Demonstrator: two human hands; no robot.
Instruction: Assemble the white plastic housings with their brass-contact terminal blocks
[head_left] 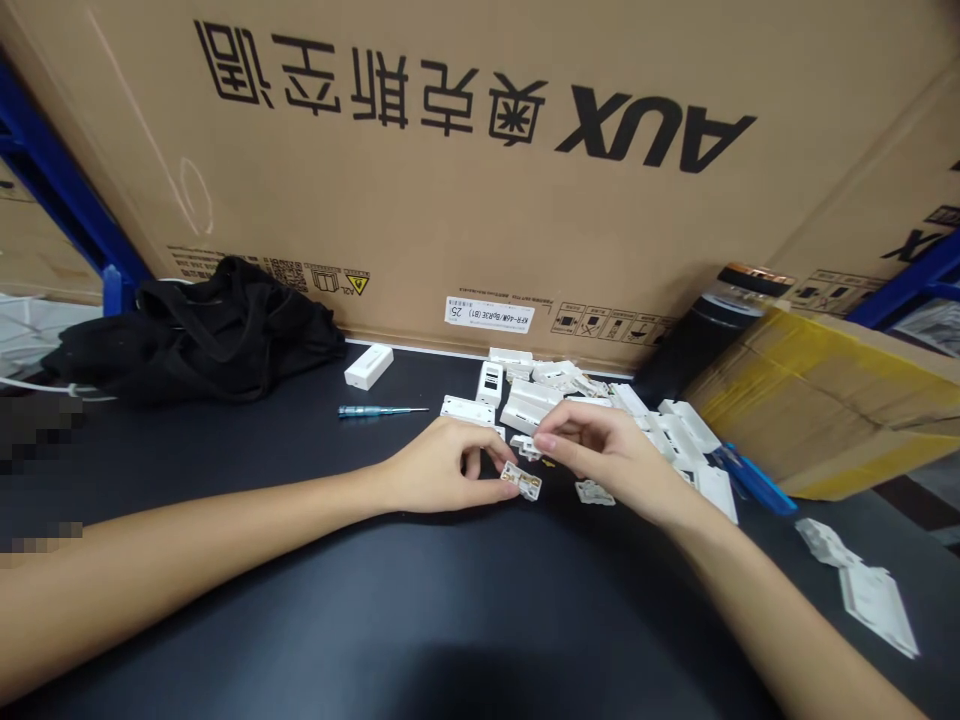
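Note:
Between thumb and fingers, my left hand (450, 465) grips a small white plastic part (522, 481) with brass-coloured metal pieces inside. Just above and to the right of it, my right hand (600, 445) is pinched closed at the edge of another small white piece (526, 447); whether something smaller is between the fingertips is hidden. A tiny yellow metal piece (548, 463) shows below the right fingertips. Under the right palm lies a flat white part (595, 492) on the black table (420, 620).
White plastic housings (531, 403) are heaped behind my hands. A blue screwdriver (379, 411), a white box (369, 367) and black cloth (202, 330) lie left. A black bottle (694, 335), taped carton (832, 400) and blue tool (757, 482) are right. A large cardboard box (450, 200) stands behind.

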